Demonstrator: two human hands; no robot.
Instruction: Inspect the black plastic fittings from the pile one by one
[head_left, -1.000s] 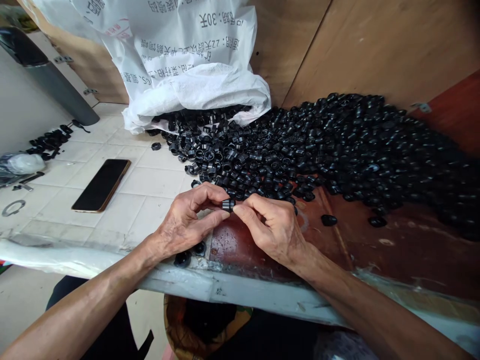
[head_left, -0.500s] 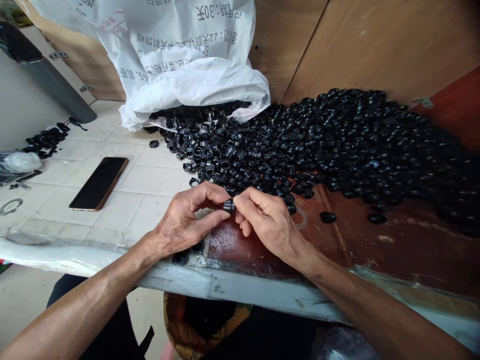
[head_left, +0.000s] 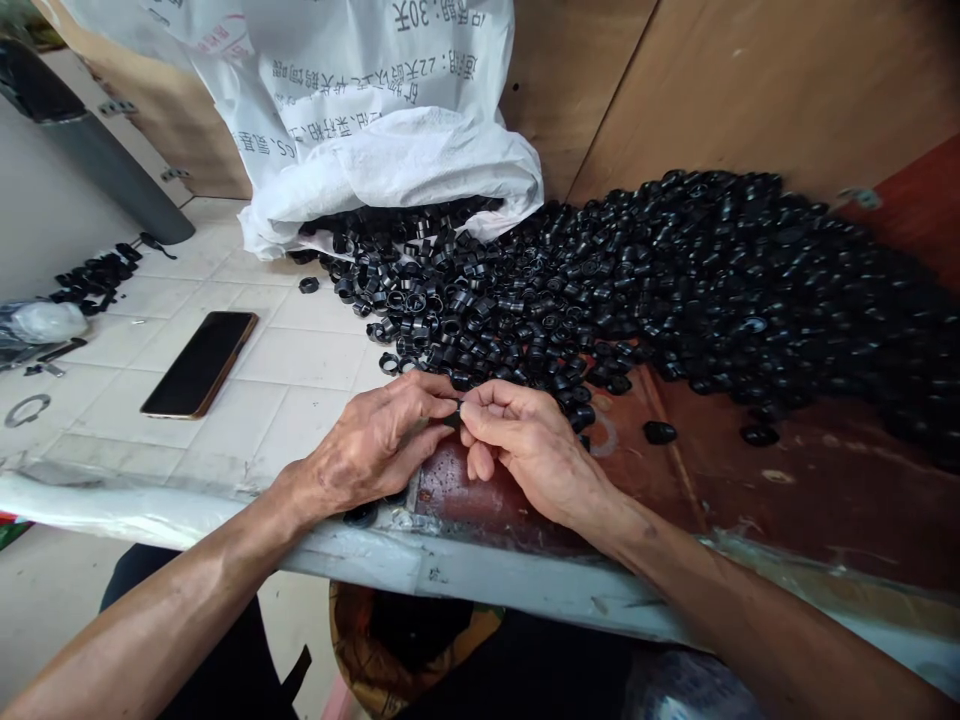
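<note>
White tiles (head_left: 315, 355) span the frame's left; at center, your left hand (head_left: 371, 438) and right hand (head_left: 529, 440) together pinch a mostly hidden black fitting (head_left: 460, 406), just below a heap of black rings and caps (head_left: 675, 270) stretching right.
</note>
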